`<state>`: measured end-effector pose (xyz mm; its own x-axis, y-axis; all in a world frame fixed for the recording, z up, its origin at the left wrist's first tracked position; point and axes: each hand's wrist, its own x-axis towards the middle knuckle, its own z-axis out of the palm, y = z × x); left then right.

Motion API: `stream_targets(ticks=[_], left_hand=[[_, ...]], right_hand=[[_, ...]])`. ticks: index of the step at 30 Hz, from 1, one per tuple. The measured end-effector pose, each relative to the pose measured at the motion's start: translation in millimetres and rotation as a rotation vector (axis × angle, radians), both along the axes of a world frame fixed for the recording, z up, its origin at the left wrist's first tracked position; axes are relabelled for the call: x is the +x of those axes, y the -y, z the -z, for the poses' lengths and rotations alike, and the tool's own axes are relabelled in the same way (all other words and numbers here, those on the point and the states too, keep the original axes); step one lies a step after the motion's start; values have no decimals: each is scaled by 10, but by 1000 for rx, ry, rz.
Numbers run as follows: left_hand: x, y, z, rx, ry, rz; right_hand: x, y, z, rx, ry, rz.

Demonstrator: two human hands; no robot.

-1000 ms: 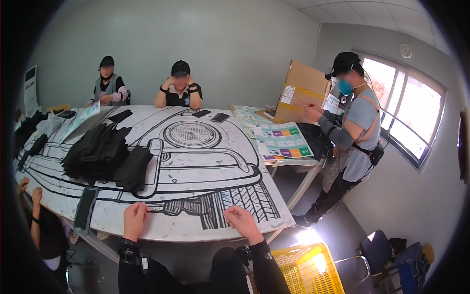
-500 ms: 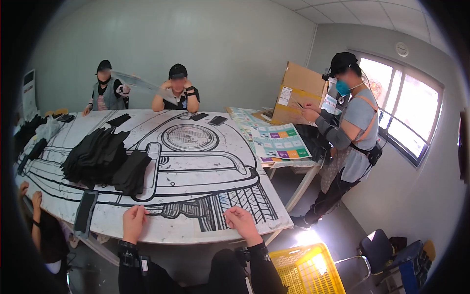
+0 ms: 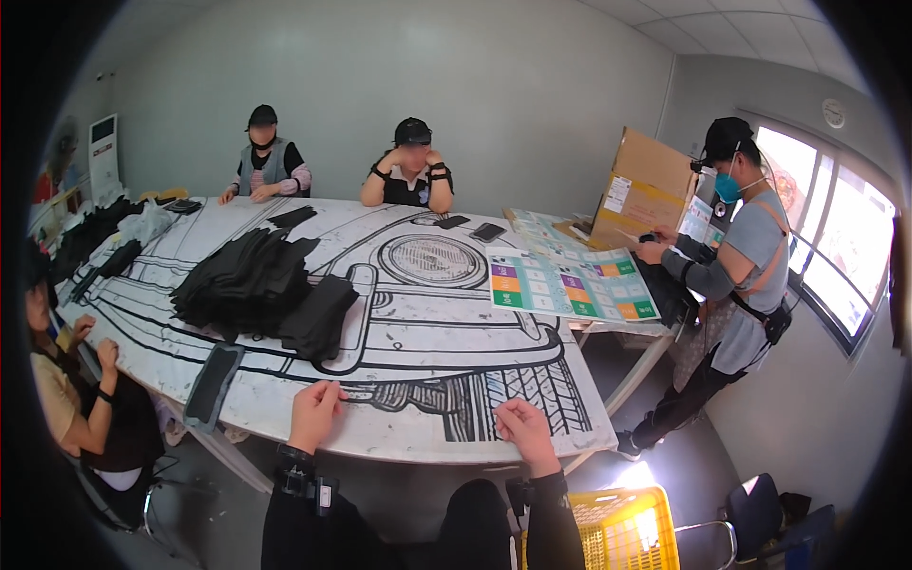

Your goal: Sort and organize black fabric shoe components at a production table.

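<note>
My left hand [image 3: 316, 415] rests at the near edge of the table [image 3: 285, 372], thumb and fingers pressed together with nothing seen in them. To its right, my right hand [image 3: 527, 434] lies over the drawn tyre tread at the edge, its fingers curled closed and no object showing. Left of my left hand is a dark flat pad with a grey rim [image 3: 215, 385], partly over the table edge. Beyond it, a heap of black cloth pieces [image 3: 247, 285] covers the table's middle left. Neither hand touches the heap or the pad.
A yellow plastic basket [image 3: 627, 532] stands on the floor by my right arm. Printed sheets [image 3: 570, 282] and a cardboard box [image 3: 646, 195] are on the right-hand table, beside a standing person [image 3: 760, 237]. Two people sit across; another sits at left. Two phones lie at the far edge.
My view has swung left, so the scene sits further right. The clear plastic sheet held by the far-left person is out of sight. My hands keep their closed pose at the edge.
</note>
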<state>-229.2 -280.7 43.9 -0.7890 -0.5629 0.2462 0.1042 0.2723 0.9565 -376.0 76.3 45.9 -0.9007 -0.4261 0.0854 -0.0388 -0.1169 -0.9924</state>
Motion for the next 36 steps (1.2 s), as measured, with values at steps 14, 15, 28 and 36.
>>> stream_targets(ticks=[14, 15, 28, 36], left_hand=[[-14, 19, 36, -7, -17, 19], [-26, 17, 38, -9, -18, 23], [-34, 5, 20, -16, -21, 20], [-36, -1, -3, -32, -11, 18]], right_hand=[[27, -5, -11, -12, -14, 11], [30, -5, -17, -12, -7, 11], [3, -27, 19, -26, -24, -19], [3, -30, 19, -43, -12, -30]])
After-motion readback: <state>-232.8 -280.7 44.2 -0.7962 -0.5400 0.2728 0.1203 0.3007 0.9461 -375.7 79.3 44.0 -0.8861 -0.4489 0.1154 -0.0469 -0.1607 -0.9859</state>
